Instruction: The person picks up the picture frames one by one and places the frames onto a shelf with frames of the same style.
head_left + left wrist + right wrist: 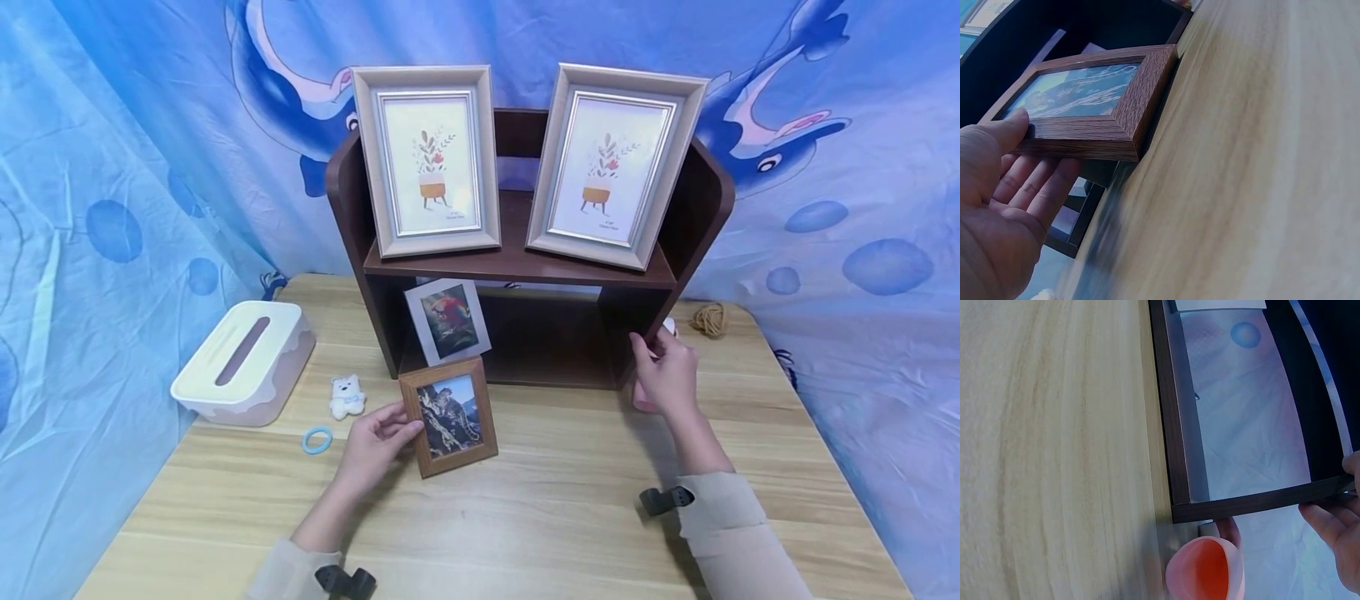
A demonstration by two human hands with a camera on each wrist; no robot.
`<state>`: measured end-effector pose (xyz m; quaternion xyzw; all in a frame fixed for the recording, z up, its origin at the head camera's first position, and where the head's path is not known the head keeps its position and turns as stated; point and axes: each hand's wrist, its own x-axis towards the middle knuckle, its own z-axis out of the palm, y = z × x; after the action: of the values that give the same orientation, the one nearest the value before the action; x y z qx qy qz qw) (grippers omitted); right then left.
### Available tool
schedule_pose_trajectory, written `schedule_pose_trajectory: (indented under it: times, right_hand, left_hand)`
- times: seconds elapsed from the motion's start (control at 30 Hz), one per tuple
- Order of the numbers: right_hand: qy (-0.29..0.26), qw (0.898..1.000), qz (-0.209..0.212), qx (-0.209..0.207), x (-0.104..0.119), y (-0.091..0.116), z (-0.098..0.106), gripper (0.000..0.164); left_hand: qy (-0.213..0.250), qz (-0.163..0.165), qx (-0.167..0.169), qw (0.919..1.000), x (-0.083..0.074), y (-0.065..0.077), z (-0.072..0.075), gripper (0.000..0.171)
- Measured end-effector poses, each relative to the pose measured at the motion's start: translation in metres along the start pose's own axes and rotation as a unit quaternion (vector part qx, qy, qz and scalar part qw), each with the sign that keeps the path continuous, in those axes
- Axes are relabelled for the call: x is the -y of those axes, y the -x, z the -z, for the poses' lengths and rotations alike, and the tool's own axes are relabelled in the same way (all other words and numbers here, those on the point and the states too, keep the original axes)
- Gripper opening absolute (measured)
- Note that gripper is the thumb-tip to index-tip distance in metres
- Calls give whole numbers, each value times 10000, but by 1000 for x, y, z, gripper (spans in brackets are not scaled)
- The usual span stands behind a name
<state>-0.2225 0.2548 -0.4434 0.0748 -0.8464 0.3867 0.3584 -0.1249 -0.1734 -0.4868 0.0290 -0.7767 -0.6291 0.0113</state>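
Note:
My left hand (pixel 375 450) pinches the left edge of a brown wooden photo frame (pixel 452 418) with a leopard-like cat picture. In the left wrist view, its thumb lies on the frame's front (pixel 1147 87) and the fingers are underneath. Just behind, a white photo frame (pixel 450 321) with a red parrot picture leans in the lower level of a dark brown shelf (pixel 517 263). My right hand (pixel 669 375) grips the shelf's right side panel (pixel 1260 501), thumb on one face and fingers on the other. A pink cup (pixel 1204 569) stands beside that panel, partly hidden by the hand in the head view.
Two large beige picture frames, one left (pixel 431 167) and one right (pixel 615 167), stand on the upper shelf. To the left are a tissue box (pixel 247 358), a white bear figure (pixel 347 397) and a blue ring (pixel 317 439). Twine (pixel 708 319) lies at the back right.

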Motion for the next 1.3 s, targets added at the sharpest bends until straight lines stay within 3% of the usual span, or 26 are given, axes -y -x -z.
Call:
schedule_pose_trajectory:
  times: [0.37,0.67,1.3]
  right_hand:
    - [-28,10000,-76,32,0,2,2,11]
    - [-28,9999,-65,96,0,2,2,12]
    - [-79,9999,-45,72,0,0,1,10]
  left_hand:
    - [78,262,-40,9996,-2,0,-1,47]
    - [225,84,319,9992,-6,-5,-3,38]
    - [222,-49,473,9986,-28,-21,-22,40]
